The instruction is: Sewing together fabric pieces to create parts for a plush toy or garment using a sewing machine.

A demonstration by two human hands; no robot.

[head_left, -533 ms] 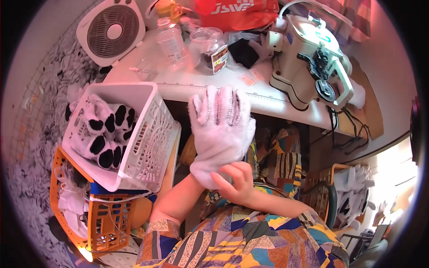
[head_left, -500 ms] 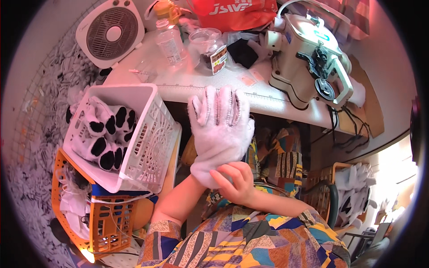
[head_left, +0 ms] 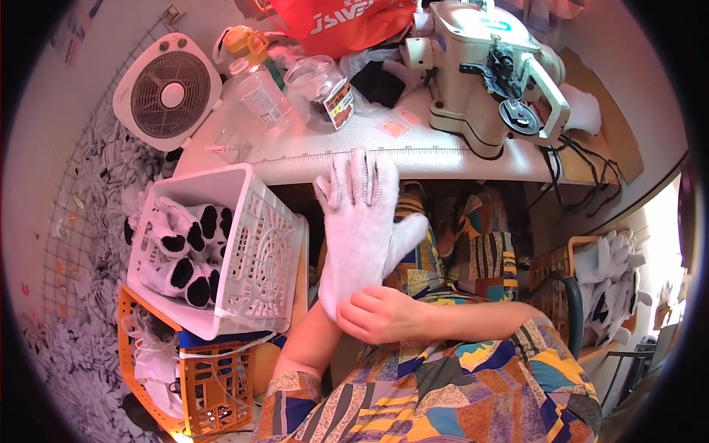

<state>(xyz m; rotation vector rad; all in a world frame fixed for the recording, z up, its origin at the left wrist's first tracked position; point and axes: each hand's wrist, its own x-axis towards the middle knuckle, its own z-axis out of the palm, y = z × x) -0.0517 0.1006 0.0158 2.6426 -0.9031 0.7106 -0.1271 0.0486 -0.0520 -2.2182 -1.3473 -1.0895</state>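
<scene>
A fluffy white glove (head_left: 353,255) with dark stitched seams along its fingers covers my left hand (head_left: 362,218). Inside it my fingers are stretched upward, with the thumb out to the right, in front of the table's near edge. At the wrist, my right hand (head_left: 378,314) has its fingers closed on the glove's cuff. Bare forearm shows below the cuff.
On the white table (head_left: 295,166) stand a beige sewing machine (head_left: 480,81), clear jars (head_left: 314,88), a red bag (head_left: 347,26) and a fan (head_left: 170,92). White gloves fill a crate (head_left: 251,258) at left, above an orange basket (head_left: 218,391); more gloves (head_left: 605,280) lie at right.
The gloved thumb has spread out to the right. My right hand has closed more fully on the cuff, which was bunched and now lies smoother. The whole view has shifted a little.
</scene>
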